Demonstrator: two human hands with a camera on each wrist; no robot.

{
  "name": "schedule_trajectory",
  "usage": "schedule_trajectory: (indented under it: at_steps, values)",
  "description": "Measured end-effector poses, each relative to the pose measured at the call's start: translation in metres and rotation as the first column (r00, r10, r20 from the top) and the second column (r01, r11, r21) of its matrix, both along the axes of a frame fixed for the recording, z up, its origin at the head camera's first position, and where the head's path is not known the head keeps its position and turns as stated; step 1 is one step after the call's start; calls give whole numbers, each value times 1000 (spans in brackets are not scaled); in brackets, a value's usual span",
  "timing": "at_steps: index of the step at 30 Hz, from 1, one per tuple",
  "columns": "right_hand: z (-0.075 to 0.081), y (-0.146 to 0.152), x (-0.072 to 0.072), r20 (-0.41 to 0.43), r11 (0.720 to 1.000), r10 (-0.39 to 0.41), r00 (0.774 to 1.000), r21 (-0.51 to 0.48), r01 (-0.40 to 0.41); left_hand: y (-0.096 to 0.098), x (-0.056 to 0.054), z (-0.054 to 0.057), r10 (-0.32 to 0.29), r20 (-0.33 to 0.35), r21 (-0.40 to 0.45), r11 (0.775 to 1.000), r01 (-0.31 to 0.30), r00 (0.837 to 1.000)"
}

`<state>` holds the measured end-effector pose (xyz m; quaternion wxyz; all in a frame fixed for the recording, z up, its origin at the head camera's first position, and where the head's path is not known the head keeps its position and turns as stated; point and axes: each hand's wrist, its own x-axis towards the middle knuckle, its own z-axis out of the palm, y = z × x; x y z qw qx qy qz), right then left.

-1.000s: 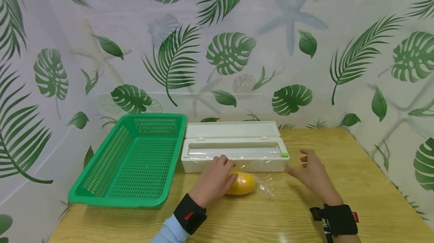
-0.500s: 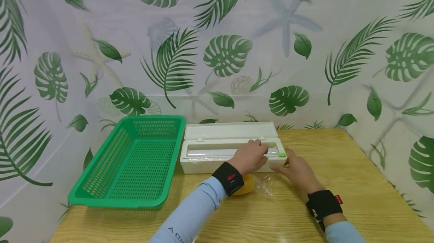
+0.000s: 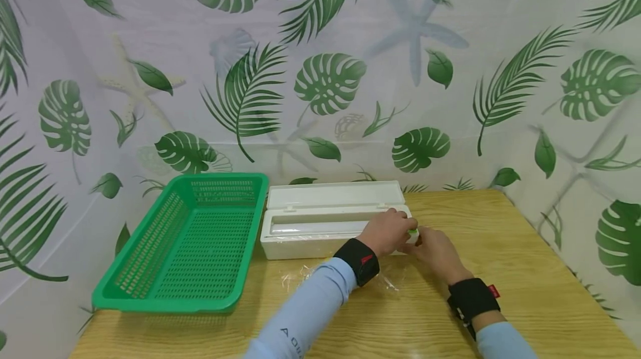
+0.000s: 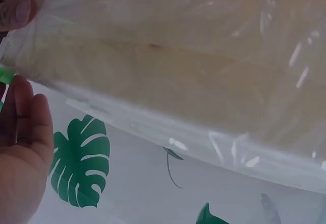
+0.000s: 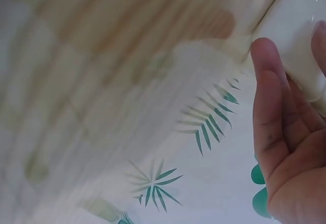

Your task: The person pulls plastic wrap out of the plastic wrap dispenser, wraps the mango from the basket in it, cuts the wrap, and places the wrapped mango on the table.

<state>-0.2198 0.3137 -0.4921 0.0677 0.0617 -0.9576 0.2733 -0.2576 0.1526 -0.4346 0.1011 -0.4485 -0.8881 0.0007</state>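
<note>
- Left hand: fingers bent, tips at the small green slider; whether they pinch it cannot be told.
- Right hand: facing the left hand, just beside it, thumb and fingers together on the right end of the white box.
- White box: touching the right hand and reaching leftward past both hands, its lid open on the side away from the person.
- White roll: inside the box, left of the left hand.
- Clear film: spread along the box beside the left hand, with crumpled parts on the wooden table nearer the person than the grip.
- Green basket: well left of both hands, beyond the box's left end.
- Leaf-printed backdrop: behind everything.
</note>
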Motion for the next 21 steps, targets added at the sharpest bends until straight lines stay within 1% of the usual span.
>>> schedule_trajectory:
  at_steps: [7, 12, 15, 18, 21]
  values:
    - [-1, -1, 0, -8, 1000, -25, 1000, 8, 25, 0, -2, -4, -7, 8, 26, 1000, 7, 1000]
    - [-1, -2, 0, -9, 1000, -19, 1000, -1, 19, 0, -3, -6, 10, 31, 51, 999, -12, 999]
    - [-1, -3, 1, -7, 1000, -23, 1000, -2, 22, 0, -3, -7, 15, 25, 67, 998, -17, 1000]
    - [-2, -3, 0, -43, 1000, -19, 999, 17, 20, 2, -2, -9, 22, 3, 88, 996, -23, 1000]
    - [-3, -3, 0, -100, 999, -8, 995, 52, 13, 4, -2, -11, 38, -16, 99, 994, -36, 999]
